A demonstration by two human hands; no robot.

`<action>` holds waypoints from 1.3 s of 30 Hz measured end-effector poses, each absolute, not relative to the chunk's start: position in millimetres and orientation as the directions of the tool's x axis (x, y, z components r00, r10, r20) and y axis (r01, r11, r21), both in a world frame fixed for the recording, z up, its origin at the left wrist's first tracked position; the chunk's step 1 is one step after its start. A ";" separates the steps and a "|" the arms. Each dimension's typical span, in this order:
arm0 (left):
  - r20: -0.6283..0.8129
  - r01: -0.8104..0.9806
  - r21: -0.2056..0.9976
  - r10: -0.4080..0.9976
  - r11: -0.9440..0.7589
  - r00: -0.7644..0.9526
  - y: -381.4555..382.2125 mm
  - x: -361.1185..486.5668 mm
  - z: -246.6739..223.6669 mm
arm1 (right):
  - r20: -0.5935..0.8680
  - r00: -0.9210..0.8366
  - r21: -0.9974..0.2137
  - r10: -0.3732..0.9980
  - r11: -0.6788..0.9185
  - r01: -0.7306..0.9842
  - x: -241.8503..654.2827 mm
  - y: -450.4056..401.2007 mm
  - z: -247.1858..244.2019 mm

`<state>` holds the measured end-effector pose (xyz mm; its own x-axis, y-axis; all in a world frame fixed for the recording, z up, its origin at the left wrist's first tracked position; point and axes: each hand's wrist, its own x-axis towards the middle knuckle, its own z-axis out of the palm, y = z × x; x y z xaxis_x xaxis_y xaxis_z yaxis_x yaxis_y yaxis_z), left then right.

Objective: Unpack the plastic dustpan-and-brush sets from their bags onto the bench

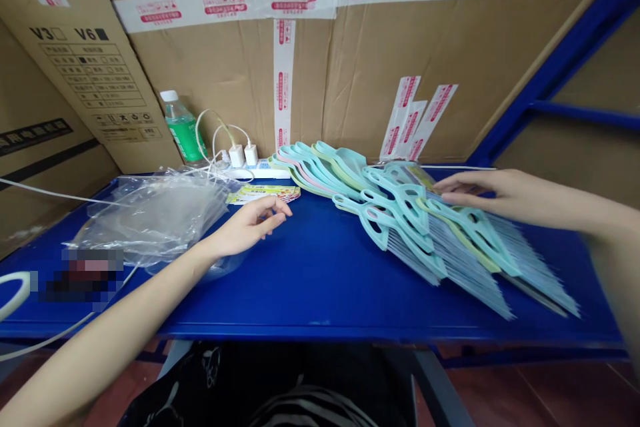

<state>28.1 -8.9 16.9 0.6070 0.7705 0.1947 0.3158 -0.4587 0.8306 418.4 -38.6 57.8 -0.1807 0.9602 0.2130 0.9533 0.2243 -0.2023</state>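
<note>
Resting the right hand [480, 190] open, fingers spread and extended, on the pale teal handles of a fanned pile of plastic brushes [400, 213]; it is gripping nothing. The left hand [250, 227] is curling loosely and holding nothing, lying just beside a strip of printed yellow labels [263, 194], with clear plastic bags [155, 217] bunched next to it. The brushes are lying overlapped on the blue bench [320, 287], their teal, pink and yellow handles pointing toward the back and their long fine bristles [470, 273] splaying toward the right front edge. Behind them, a white power strip [257, 172] is sitting with two plugged-in chargers [244, 156], and a green-labelled plastic bottle [183, 128] is standing upright near it. Taped cardboard cartons [345, 60] are walling off the back of the bench.
</note>
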 end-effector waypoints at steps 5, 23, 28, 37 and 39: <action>0.196 0.316 0.827 0.765 -0.465 0.614 -8.4 27.0 16.3 | 0.120 -0.308 -0.221 0.944 0.328 0.919 407.8 -45.6 52.5; 0.239 0.376 0.749 0.751 -0.546 0.615 -6.6 25.6 14.1 | 0.398 -0.456 0.087 0.796 0.462 0.883 359.3 -47.3 49.9; 0.242 0.389 0.746 0.764 -0.541 0.598 -3.5 24.5 11.9 | 0.436 -0.701 0.230 0.565 0.683 0.693 295.7 -52.7 46.2; 0.127 0.410 0.766 0.741 -0.496 0.659 -3.2 24.9 7.0 | 0.259 -0.859 0.331 0.442 0.794 0.509 215.1 -44.7 10.4; 0.094 0.425 0.757 0.727 -0.496 0.680 -3.9 25.3 4.9 | 0.266 -0.855 0.293 0.445 0.807 0.512 211.7 -41.9 3.5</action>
